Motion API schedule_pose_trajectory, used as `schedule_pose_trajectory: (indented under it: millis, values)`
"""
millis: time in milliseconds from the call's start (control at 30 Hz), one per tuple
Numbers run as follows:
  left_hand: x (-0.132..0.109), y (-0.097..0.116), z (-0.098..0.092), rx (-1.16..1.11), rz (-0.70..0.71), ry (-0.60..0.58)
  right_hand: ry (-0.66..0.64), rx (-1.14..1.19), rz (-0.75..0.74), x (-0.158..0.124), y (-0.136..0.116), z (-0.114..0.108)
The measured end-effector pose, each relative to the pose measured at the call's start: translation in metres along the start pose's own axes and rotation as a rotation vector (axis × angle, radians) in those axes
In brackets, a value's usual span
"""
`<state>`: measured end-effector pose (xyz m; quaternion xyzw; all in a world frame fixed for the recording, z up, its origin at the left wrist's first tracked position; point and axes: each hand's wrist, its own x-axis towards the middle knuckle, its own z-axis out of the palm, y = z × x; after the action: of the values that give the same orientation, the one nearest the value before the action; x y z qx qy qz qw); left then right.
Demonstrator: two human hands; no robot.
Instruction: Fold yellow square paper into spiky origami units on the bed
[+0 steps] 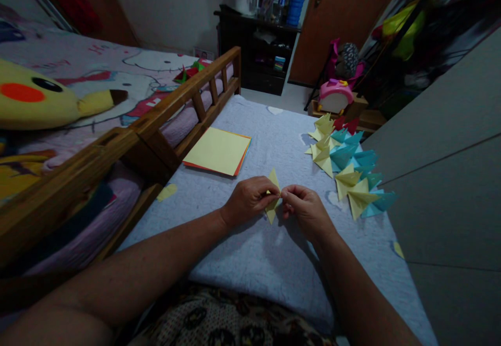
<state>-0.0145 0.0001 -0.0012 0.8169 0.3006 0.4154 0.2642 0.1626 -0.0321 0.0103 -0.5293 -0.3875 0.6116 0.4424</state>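
**A:** On the pale quilted mattress cover (250, 262), just ahead of the lap: pinching a small yellow folded paper unit (273, 180) from both sides. Gripping its left edge with the left hand (250, 200), thumb against fingertips. Nipping its right edge with the right hand (307, 211) in the same way. Clamping firmly with both and holding the piece upright just above the cover, with one point showing above the knuckles and one below.

**B:** Judging progress how?

**A:** Reading it as well along but not finished. Counting a row of finished pointed units (348, 171) to the right, near the grey cupboard panel (450, 153): yellow, turquoise and a couple of red at the far end, all overlapping. Noting a stack of square sheets (217, 150) lying flat to the left, beside the wooden bed rail (188, 95), yellow on top, with orange and blue edges peeking out beneath. Guessing at more sheets left to fold, though not managing to tell how many from the thickness.

**B:** Looking like what, material-wise?

**A:** Looking like thin matte paper, creasing sharply into flat triangles with crisp tips. Taking the cover for soft cloth, lightly quilted, with faint heart patches. Taking the rail for hard, varnished wood. Spotting a yellow plush toy (43, 98) beyond the rail, on a cartoon bedspread.
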Motion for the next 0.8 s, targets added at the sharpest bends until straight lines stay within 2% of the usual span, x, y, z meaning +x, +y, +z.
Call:
schedule_pose_trajectory:
  millis: [333,567,800]
  values:
    - [-0.0005,-0.0001,0.0001,-0.055,-0.053,-0.006,-0.056,0.162,0.111,-0.0009,-0.0071,0.0008]
    - [-0.0007,-0.0006,0.0001,-0.011,0.001,0.002,-0.072,0.172,0.123,-0.0006,-0.0068,0.0013]
    - [-0.0007,-0.0012,0.0004,-0.013,-0.007,0.001,-0.083,0.195,0.125,-0.0014,-0.0083,0.0021]
